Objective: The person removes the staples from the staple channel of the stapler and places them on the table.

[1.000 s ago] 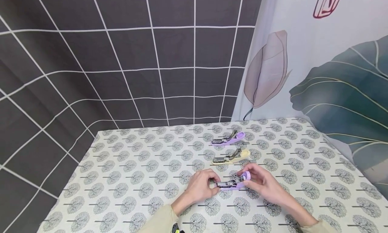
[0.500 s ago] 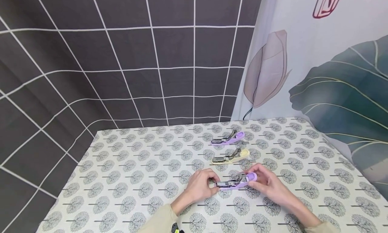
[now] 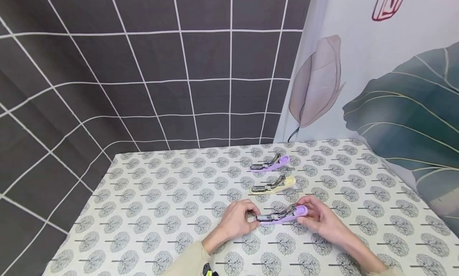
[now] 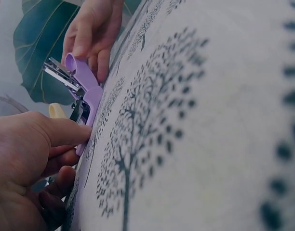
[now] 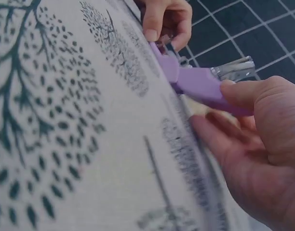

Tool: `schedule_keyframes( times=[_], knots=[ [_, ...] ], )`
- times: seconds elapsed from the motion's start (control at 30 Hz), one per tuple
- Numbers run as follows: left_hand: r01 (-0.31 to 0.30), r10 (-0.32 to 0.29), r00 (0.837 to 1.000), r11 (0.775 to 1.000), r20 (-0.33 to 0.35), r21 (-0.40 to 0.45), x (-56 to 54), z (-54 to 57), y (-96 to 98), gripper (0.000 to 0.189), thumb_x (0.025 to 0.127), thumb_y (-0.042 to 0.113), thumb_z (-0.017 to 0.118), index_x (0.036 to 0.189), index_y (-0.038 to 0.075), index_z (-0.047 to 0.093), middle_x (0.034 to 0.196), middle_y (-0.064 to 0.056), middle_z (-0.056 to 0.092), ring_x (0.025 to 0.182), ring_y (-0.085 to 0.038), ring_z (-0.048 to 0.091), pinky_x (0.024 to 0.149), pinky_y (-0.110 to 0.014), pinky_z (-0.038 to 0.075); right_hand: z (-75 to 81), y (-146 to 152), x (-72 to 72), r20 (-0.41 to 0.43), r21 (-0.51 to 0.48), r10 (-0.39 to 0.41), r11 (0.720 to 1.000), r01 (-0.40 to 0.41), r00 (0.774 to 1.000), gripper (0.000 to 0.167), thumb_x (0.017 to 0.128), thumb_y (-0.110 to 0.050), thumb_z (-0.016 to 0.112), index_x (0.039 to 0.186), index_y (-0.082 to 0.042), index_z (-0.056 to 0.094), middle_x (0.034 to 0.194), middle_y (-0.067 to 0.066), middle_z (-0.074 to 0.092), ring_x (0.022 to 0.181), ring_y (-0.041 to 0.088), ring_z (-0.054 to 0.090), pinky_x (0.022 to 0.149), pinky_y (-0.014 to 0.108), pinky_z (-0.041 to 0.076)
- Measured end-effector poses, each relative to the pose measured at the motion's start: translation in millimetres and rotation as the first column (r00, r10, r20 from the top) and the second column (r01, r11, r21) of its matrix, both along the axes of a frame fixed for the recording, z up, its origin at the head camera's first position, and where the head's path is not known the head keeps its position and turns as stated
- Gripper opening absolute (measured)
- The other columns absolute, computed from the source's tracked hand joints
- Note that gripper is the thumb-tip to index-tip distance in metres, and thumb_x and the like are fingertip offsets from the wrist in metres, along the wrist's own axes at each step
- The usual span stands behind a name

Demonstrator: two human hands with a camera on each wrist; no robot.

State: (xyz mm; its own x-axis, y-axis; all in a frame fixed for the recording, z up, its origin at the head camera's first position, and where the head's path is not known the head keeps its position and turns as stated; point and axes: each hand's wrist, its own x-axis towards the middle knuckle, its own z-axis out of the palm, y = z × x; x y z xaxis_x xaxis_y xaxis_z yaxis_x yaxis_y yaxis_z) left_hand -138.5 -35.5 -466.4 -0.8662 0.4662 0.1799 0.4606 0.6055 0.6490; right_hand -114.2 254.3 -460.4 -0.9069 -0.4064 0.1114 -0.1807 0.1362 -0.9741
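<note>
A purple nail clipper [image 3: 300, 211] with a metal lever lies crosswise low over the tablecloth between both hands. My left hand [image 3: 238, 218] pinches its left end; in the left wrist view the thumb [image 4: 73, 131] presses along the purple casing [image 4: 93, 98]. At the other end, my right hand [image 3: 320, 218] holds the rounded purple tip. The right wrist view has that thumb [image 5: 248, 91] on the casing's side, fingers below, and the metal lever [image 5: 236, 68] raised away from the casing. Part of the left end is hidden by left fingers.
Behind it lie a cream nail clipper [image 3: 289, 182] and another purple nail clipper [image 3: 283, 161], both with raised levers, roughly parallel. The tablecloth [image 3: 161, 220] has a tree print. A dark gridded curtain [image 3: 204, 56] and a leaf-patterned curtain [image 3: 322, 80] stand beyond the table.
The purple casing's right end has swung outward and right, away from the lever, with my right hand following it. My left hand has stayed in place.
</note>
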Motion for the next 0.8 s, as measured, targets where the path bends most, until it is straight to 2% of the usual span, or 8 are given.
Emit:
schedule_keyframes(
  times=[0.1, 0.23, 0.3, 0.33, 0.4, 0.47, 0.53, 0.8],
  knots=[
    [0.004, -0.004, 1.000, 1.000, 0.007, -0.001, -1.0, -0.3, 0.5, 0.024, 0.072, 0.013, 0.086, 0.090, 0.021, 0.074, 0.088, 0.019, 0.064, 0.058, 0.004, 0.044, 0.061, -0.018, 0.039, 11.7, -3, 7.0, -0.108, 0.097, -0.210, 0.971, 0.220, 0.972, 0.043, 0.091, 0.000, 0.068, 0.129, 0.004, 0.046, 0.119, 0.027, 0.059, 0.092, 0.015, 0.066, 0.071, 0.029, 0.056],
    [0.008, -0.008, 1.000, 1.000, 0.012, 0.006, -2.2, -0.6, -0.5, 0.024, 0.072, 0.012, 0.086, 0.091, 0.019, 0.074, 0.088, 0.018, 0.064, 0.058, 0.004, 0.045, 0.062, -0.018, 0.039, 26.1, -18, 12.3, -0.365, 0.088, -0.439, 0.861, 0.500, 0.821, 0.034, 0.088, 0.010, 0.066, 0.120, 0.004, 0.056, 0.099, 0.010, 0.066, 0.074, 0.011, 0.061, 0.058, 0.019, 0.049],
    [0.012, -0.012, 1.000, 1.000, 0.009, 0.011, -2.1, -1.7, -1.0, 0.024, 0.071, 0.012, 0.086, 0.090, 0.019, 0.074, 0.087, 0.018, 0.064, 0.058, 0.004, 0.044, 0.061, -0.018, 0.039, 30.4, -31, 16.3, -0.434, 0.032, -0.452, 0.857, 0.515, 0.779, 0.029, 0.086, 0.016, 0.064, 0.112, 0.004, 0.061, 0.090, 0.007, 0.066, 0.068, 0.010, 0.060, 0.055, 0.017, 0.047],
    [0.013, -0.013, 1.000, 1.000, 0.008, 0.012, -2.2, -1.6, -1.4, 0.024, 0.071, 0.012, 0.086, 0.090, 0.019, 0.074, 0.087, 0.018, 0.064, 0.058, 0.004, 0.044, 0.061, -0.018, 0.039, 32.1, -39, 19.2, -0.436, 0.014, -0.438, 0.871, 0.492, 0.787, 0.026, 0.086, 0.016, 0.063, 0.109, 0.003, 0.062, 0.087, 0.006, 0.066, 0.064, 0.010, 0.060, 0.052, 0.018, 0.047],
    [0.014, -0.014, 1.000, 1.000, 0.006, 0.016, -2.3, -1.3, -2.2, 0.024, 0.071, 0.012, 0.086, 0.090, 0.019, 0.074, 0.087, 0.018, 0.065, 0.058, 0.004, 0.044, 0.061, -0.018, 0.039, 33.7, -54, 25.7, -0.378, 0.009, -0.390, 0.906, 0.424, 0.840, 0.020, 0.089, 0.013, 0.061, 0.106, 0.003, 0.064, 0.082, 0.005, 0.067, 0.058, 0.014, 0.060, 0.049, 0.021, 0.048],
    [0.012, -0.012, 1.000, 1.000, 0.000, 0.018, -2.7, -1.3, -2.5, 0.024, 0.071, 0.012, 0.086, 0.090, 0.019, 0.074, 0.087, 0.017, 0.065, 0.058, 0.004, 0.045, 0.060, -0.018, 0.039, 33.2, -68, 31.5, -0.271, 0.031, -0.338, 0.933, 0.359, 0.901, 0.015, 0.093, 0.008, 0.060, 0.107, 0.003, 0.064, 0.079, 0.006, 0.068, 0.053, 0.018, 0.060, 0.046, 0.025, 0.049],
    [0.010, -0.009, 1.000, 1.000, -0.005, 0.017, -3.0, -1.3, -2.5, 0.023, 0.071, 0.012, 0.086, 0.090, 0.019, 0.074, 0.087, 0.018, 0.064, 0.058, 0.004, 0.045, 0.060, -0.017, 0.039, 31.5, -79, 34.8, -0.156, 0.075, -0.313, 0.942, 0.328, 0.937, 0.013, 0.095, 0.003, 0.061, 0.108, 0.004, 0.065, 0.077, 0.005, 0.068, 0.049, 0.019, 0.058, 0.042, 0.026, 0.047],
    [0.009, -0.009, 1.000, 1.000, -0.012, -0.005, -3.0, -2.6, -1.3, 0.023, 0.071, 0.014, 0.086, 0.090, 0.021, 0.074, 0.089, 0.018, 0.065, 0.065, 0.004, 0.046, 0.065, -0.018, 0.039, 19.5, -101, 28.9, 0.002, 0.209, -0.331, 0.923, 0.323, 0.944, 0.013, 0.093, 0.005, 0.061, 0.105, 0.010, 0.064, 0.070, 0.003, 0.066, 0.045, 0.017, 0.057, 0.040, 0.026, 0.046]
  ],
)
